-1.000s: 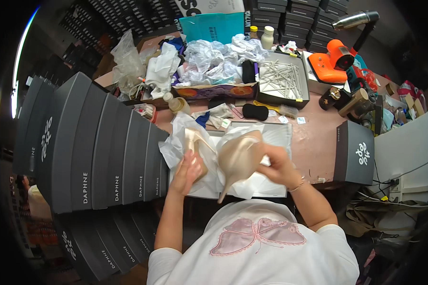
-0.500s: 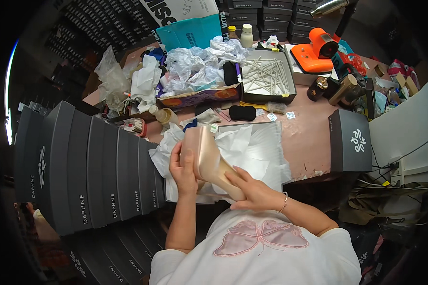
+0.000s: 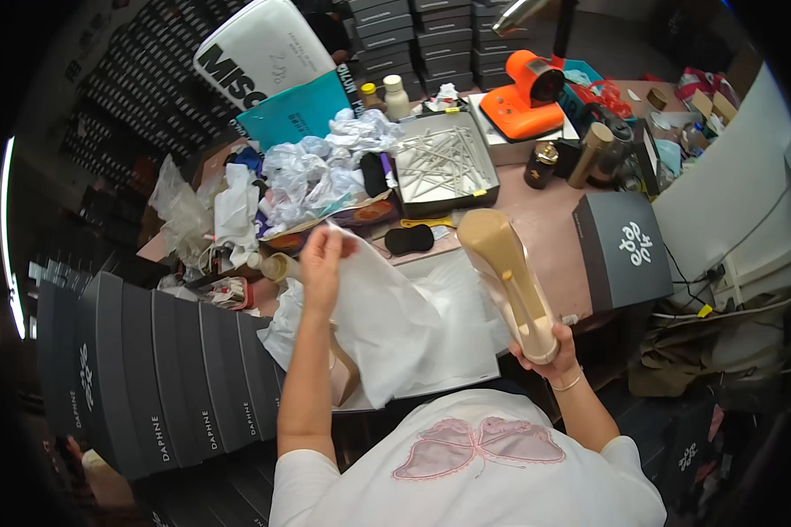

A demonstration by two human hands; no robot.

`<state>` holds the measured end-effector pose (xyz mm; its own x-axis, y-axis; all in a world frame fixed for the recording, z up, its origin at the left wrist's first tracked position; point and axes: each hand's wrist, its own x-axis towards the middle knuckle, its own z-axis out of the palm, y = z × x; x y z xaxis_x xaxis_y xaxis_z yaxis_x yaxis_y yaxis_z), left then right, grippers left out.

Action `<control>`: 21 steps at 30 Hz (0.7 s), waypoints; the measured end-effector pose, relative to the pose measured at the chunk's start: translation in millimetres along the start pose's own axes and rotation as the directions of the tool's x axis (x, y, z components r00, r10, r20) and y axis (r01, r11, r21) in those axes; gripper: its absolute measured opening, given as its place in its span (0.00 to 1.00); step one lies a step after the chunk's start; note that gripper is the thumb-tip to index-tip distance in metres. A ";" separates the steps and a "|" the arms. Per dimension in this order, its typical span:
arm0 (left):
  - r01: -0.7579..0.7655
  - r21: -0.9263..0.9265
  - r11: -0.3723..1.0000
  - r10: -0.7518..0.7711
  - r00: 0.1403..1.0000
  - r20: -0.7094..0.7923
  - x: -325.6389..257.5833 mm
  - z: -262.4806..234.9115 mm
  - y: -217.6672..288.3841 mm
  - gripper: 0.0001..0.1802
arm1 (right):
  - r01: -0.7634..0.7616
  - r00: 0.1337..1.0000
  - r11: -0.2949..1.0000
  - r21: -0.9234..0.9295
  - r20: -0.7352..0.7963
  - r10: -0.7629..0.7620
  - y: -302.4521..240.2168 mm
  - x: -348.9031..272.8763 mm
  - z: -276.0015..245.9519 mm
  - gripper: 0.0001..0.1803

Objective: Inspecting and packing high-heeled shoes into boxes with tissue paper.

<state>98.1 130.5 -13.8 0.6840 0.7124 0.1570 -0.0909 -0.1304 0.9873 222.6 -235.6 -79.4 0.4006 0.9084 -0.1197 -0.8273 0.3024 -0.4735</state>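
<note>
My right hand (image 3: 554, 353) grips a beige high-heeled shoe (image 3: 494, 243) by its heel end, the toe pointing up and away from me and the sole showing. Pinched at its top corner by my left hand (image 3: 322, 263), a sheet of white tissue paper (image 3: 380, 312) hangs raised over a shallow box (image 3: 466, 379). Below the paper, beside my left forearm, part of a second beige shoe (image 3: 344, 376) shows; the rest is hidden. More tissue lies in and around the box.
Dark shoeboxes (image 3: 171, 378) stand in a row at left; another dark box (image 3: 624, 250) is at right. Behind the work area are a box of white sticks (image 3: 444, 162), crumpled paper (image 3: 312, 171), a black sponge-like pad (image 3: 410, 239) and an orange device (image 3: 527, 101).
My left hand has let go of the shoe and lifted a sheet of tissue paper. The right hand has carried the shoe to the right, its sole now showing.
</note>
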 end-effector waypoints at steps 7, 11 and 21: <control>-0.368 0.476 0.799 0.241 0.921 0.307 -7.3 65.1 82.0 0.20 | 0.112 0.993 0.969 0.220 -0.071 -0.098 -7.6 6.3 -2.6 0.35; -0.323 0.704 0.633 0.233 0.946 0.224 -40.2 45.8 23.8 0.15 | 0.049 0.999 0.984 -0.174 0.002 -0.049 -27.0 -13.2 14.6 0.45; -0.105 0.207 0.973 0.184 0.895 -0.407 -169.4 3.3 -36.5 0.09 | -0.332 0.896 0.664 -0.670 -0.005 0.443 -11.7 69.8 63.8 0.39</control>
<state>-12.1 12.3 -76.5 0.3008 0.8942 0.3316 -0.0105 -0.3446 0.9387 235.2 -157.3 -26.5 -0.0055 0.9469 -0.3215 -0.4190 -0.2941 -0.8591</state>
